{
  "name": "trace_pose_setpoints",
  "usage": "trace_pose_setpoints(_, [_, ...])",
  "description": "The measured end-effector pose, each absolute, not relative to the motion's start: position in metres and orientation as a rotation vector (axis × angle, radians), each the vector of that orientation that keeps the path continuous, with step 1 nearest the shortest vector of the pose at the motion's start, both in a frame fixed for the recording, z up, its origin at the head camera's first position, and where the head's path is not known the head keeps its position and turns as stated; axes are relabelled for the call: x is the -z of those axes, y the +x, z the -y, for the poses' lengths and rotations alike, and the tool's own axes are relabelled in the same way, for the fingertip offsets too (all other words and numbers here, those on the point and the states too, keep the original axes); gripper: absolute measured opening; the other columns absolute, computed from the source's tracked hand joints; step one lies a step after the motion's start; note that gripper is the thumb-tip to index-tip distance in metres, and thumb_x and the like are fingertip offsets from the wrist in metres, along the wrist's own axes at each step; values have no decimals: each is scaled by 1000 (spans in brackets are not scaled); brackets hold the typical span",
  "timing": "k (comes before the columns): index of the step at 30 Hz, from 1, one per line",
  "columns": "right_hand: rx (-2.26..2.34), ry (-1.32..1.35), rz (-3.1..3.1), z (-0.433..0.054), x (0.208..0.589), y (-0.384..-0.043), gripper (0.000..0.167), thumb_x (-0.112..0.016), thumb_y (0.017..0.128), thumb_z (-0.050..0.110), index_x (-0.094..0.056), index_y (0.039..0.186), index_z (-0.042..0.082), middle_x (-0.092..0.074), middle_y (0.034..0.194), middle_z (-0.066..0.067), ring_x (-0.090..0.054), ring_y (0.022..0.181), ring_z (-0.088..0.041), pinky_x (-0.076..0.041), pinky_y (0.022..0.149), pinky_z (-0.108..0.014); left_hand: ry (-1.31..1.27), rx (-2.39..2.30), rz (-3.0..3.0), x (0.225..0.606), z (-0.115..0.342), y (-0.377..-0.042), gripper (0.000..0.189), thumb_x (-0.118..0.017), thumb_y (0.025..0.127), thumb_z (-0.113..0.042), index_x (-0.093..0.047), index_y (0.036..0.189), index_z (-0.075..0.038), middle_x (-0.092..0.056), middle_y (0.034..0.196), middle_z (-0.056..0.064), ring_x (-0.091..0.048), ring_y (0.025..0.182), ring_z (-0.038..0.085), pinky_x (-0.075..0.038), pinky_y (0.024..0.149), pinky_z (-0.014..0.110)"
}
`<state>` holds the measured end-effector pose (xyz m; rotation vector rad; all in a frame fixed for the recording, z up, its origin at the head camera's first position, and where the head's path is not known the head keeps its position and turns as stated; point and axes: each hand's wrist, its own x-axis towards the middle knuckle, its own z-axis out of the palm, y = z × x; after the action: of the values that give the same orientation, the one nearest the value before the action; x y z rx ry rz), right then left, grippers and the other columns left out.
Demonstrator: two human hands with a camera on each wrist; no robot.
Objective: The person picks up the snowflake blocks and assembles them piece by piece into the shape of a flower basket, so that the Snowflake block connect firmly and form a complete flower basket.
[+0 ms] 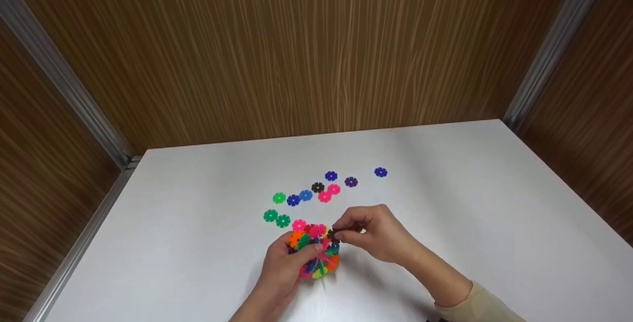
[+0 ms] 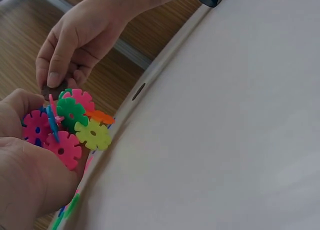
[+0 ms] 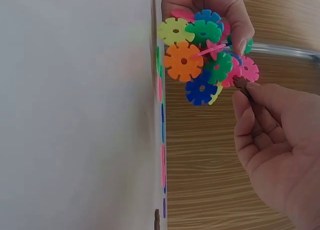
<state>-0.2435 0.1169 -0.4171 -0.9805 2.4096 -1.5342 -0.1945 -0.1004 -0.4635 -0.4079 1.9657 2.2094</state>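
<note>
My left hand (image 1: pixel 281 265) grips a cluster of interlocked plastic snowflake discs (image 3: pixel 184 61), in pink, orange, green, yellow and blue, with the thumb laid over it. From the other side, my right hand (image 1: pixel 378 233) pinches a dark brown snowflake disc (image 3: pixel 241 83) between thumb and fingertips. That disc's edge meets the cluster near a pink disc (image 3: pixel 249 69); whether its slot is engaged I cannot tell. In the left wrist view, my right hand (image 2: pixel 82 40) partly covers the brown disc (image 2: pixel 54 90). My left palm and fingers hide part of the cluster.
Several loose discs lie on the white table (image 1: pixel 198 243) beyond my hands, including a black one (image 1: pixel 318 187), a bright green one (image 1: pixel 279 198) and a blue one (image 1: pixel 381 172) farther right. Wood-grain panels (image 1: pixel 316 55) stand behind the table and at both sides.
</note>
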Motion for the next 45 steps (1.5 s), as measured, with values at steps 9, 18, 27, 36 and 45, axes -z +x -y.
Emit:
trace_pose_setpoints(9, [1519, -1102, -2466, -114, 419, -243, 11, -79, 95, 3, -83, 99, 13, -80, 94, 7, -72, 79, -14, -63, 74, -31, -395, -2208, -2002, 458, 99, -192, 61, -87, 90, -19, -58, 141, -1, -66, 134, 9, -63, 124, 25, -54, 107, 40])
trace_pose_setpoints(18, [1507, -1035, -2420, -120, 414, -246, 13, -76, 100, 14, -81, 111, 16, -79, 103, 6, -71, 89, -17, -60, 82, -27, -272, -2172, -1918, 458, 102, -192, 70, -88, 89, -19, -52, 148, -6, -60, 145, 8, -55, 134, 27, -48, 114, 45])
trace_pose_setpoints(27, [1410, -873, -2556, -175, 423, -282, 21, -76, 99, 14, -78, 119, 11, -77, 113, -6, -70, 105, -24, -58, 92, -32, -454, -2215, -1945, 462, 101, -199, 72, -86, 88, -11, -52, 152, -5, -52, 155, 16, -51, 139, 36, -48, 112, 50])
trace_pose_setpoints(36, [1087, -809, -2552, -212, 446, -291, 30, -87, 86, 7, -82, 114, 16, -74, 114, 1, -67, 108, -24, -56, 95, -37, -432, -2319, -1845, 463, 103, -198, 72, -84, 89, -9, -49, 151, -1, -51, 153, 18, -54, 136, 36, -50, 110, 47])
trace_pose_setpoints(45, [1205, -795, -2466, -201, 441, -284, 13, -80, 94, 4, -74, 103, 12, -73, 99, -1, -63, 90, -20, -54, 79, -23, -418, -2357, -1791, 463, 103, -197, 71, -84, 90, -10, -48, 151, -1, -56, 149, 18, -62, 126, 31, -53, 107, 44])
